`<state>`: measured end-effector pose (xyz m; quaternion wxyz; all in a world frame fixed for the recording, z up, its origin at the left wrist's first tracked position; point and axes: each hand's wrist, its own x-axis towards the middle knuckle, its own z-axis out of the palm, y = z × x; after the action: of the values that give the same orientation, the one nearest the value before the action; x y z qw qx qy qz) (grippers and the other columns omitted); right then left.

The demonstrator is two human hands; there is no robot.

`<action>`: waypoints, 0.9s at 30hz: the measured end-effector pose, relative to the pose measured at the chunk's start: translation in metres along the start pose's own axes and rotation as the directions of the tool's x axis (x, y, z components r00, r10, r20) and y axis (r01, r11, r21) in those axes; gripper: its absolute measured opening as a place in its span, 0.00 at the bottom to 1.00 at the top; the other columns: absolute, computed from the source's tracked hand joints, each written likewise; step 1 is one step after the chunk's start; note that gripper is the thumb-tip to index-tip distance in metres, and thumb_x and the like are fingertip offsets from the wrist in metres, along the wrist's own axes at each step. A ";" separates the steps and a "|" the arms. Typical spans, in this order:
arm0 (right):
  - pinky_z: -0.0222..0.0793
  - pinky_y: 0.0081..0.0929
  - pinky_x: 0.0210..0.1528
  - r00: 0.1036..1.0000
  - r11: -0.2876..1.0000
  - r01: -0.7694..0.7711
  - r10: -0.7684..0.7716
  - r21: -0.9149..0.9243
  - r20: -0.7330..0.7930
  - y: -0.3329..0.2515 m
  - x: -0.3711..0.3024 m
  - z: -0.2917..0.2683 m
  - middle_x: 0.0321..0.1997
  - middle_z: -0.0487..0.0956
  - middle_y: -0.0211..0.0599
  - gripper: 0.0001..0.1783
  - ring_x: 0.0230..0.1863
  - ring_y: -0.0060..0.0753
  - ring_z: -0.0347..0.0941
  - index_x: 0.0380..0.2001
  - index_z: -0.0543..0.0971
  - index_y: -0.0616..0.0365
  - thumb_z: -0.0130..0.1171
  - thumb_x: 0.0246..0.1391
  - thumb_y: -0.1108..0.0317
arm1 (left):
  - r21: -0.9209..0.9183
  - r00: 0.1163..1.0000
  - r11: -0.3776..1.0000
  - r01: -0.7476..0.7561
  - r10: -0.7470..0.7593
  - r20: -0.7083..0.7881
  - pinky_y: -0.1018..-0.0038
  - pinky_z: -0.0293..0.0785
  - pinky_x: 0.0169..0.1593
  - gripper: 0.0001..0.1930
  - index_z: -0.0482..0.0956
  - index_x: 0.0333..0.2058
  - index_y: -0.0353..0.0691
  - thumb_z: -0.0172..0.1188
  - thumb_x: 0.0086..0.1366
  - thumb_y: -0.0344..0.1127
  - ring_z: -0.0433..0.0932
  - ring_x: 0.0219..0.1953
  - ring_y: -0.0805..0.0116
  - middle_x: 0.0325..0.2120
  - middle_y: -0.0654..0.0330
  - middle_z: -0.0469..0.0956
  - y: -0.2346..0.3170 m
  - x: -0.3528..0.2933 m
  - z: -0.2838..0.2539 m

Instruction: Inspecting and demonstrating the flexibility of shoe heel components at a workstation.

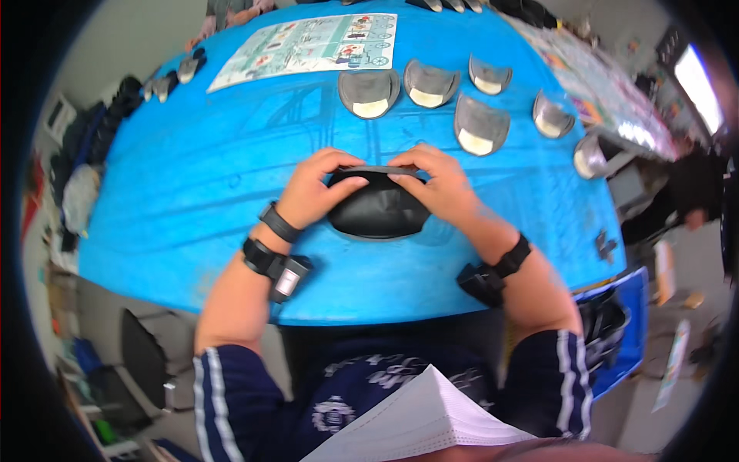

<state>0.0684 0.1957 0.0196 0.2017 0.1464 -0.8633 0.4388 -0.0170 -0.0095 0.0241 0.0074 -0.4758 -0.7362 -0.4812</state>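
Observation:
Midway across the blue-covered table, a black curved piece (377, 211) with a smooth, slightly shiny face and a thin grey edge is held between my two hands. My left hand (322, 185) grips its upper left side, thumb on the black face and fingers behind the far edge. On the upper right side, my right hand (436, 182) pinches it the same way. The thumbs point toward each other with a gap between them. Beyond my hands lie several grey half-oval pieces, each with a pale patch; the closest is a grey piece (481, 123).
A printed sheet (308, 46) lies on the blue table cover (192, 215) at the far side. Dark gloves (175, 77) rest at the far left edge. A blue crate (627, 339) holding black items stands right of the table. Another person's hands (231, 17) show at the far edge.

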 end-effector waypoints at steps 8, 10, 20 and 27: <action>0.65 0.31 0.36 0.981 0.986 0.155 -0.161 -0.065 -0.104 -0.017 -0.002 0.017 0.28 0.73 0.34 0.09 0.33 0.39 0.69 0.28 0.77 0.56 0.61 0.38 0.74 | 0.245 0.956 0.941 -0.235 0.269 -0.117 0.70 0.71 0.36 0.08 0.77 0.30 0.39 0.61 0.47 0.27 0.74 0.32 0.60 0.28 0.57 0.76 0.017 -0.010 0.004; 0.65 0.30 0.35 0.966 0.970 0.229 -0.238 -0.086 -0.105 -0.018 -0.001 0.017 0.27 0.73 0.34 0.08 0.33 0.38 0.69 0.27 0.77 0.57 0.61 0.37 0.74 | 0.281 0.931 0.911 -0.302 0.345 -0.120 0.71 0.71 0.34 0.07 0.76 0.28 0.39 0.61 0.47 0.26 0.74 0.31 0.60 0.27 0.58 0.76 0.015 -0.009 0.006; 0.66 0.22 0.36 0.997 0.979 0.004 0.011 0.206 -0.072 -0.023 0.001 0.017 0.25 0.75 0.32 0.25 0.30 0.25 0.72 0.45 0.67 0.57 0.60 0.41 0.81 | 0.262 0.947 0.933 -0.246 0.289 -0.139 0.72 0.71 0.32 0.11 0.76 0.33 0.38 0.62 0.48 0.26 0.74 0.29 0.62 0.28 0.57 0.76 0.011 -0.014 -0.002; 0.66 0.23 0.39 0.980 0.864 -0.089 0.165 0.495 -0.113 -0.003 0.004 0.011 0.26 0.77 0.31 0.34 0.31 0.20 0.72 0.53 0.61 0.59 0.62 0.41 0.79 | 0.046 0.999 0.999 -0.002 0.004 -0.054 0.77 0.69 0.31 0.07 0.80 0.32 0.38 0.60 0.53 0.31 0.75 0.27 0.69 0.25 0.58 0.77 -0.002 -0.014 -0.011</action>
<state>0.0641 0.1849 0.0181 0.1939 0.1016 -0.7148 0.6642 -0.0155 -0.0277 0.0225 0.0392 -0.4634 -0.7460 -0.4767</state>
